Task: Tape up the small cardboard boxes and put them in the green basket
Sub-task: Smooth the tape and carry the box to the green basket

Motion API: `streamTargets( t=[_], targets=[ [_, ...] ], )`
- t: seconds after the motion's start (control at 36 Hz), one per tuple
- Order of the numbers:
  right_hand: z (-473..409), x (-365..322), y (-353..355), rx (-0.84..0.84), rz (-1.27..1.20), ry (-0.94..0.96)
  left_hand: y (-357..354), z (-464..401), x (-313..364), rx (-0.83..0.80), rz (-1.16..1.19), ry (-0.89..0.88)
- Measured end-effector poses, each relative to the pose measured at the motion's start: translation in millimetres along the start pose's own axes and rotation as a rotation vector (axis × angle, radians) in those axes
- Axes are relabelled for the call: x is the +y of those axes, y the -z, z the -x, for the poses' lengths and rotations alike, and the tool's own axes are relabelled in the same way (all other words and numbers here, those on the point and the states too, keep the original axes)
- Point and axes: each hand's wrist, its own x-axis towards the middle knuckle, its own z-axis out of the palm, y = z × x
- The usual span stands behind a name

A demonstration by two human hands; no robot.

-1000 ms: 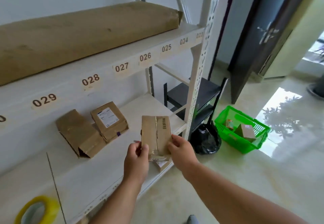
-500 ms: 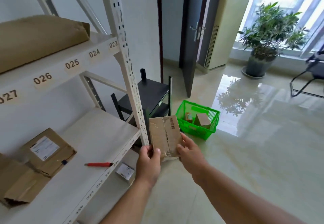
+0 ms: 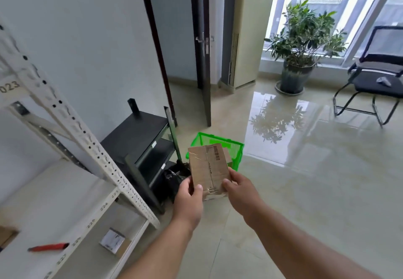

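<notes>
Single head-worn wide-angle view, directed forward and down; hands are seen close, floor (image 3: 305, 191) and window (image 3: 327, 6) beyond.

The number 023 is printed on the upper shelf (image 3: 9, 86) edge; 223 and 224 are seen on the lower shelf (image 3: 109, 200) edge.

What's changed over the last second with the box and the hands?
The view swung right, off the shelf toward the green plastic basket on the floor. The taped brown cardboard box went with it, now in front of the basket. Unchanged: left hand and right hand both grip it.
</notes>
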Motion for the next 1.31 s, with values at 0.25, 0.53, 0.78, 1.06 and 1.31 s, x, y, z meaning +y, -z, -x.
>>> streamTargets(
  t=[0.25,0.53,0.78,1.06,1.31],
  targets=[
    [-61,2,70,0.040,0.039,-0.049,-79,-36,31,-0.041,0.004,0.024],
    [-160,-18,104,0.028,0.130,-0.051,-142,-128,43,-0.028,0.081,0.068],
    [-266,-54,115,-0.019,0.290,-0.058,-177,-223,69,0.003,0.107,0.102],
    [-348,-98,114,-0.104,0.328,-0.030,-185,-293,101,0.038,0.098,0.133],
    [-457,-100,110,-0.233,0.432,-0.052,-212,-366,108,0.152,0.146,0.206]
  ],
)
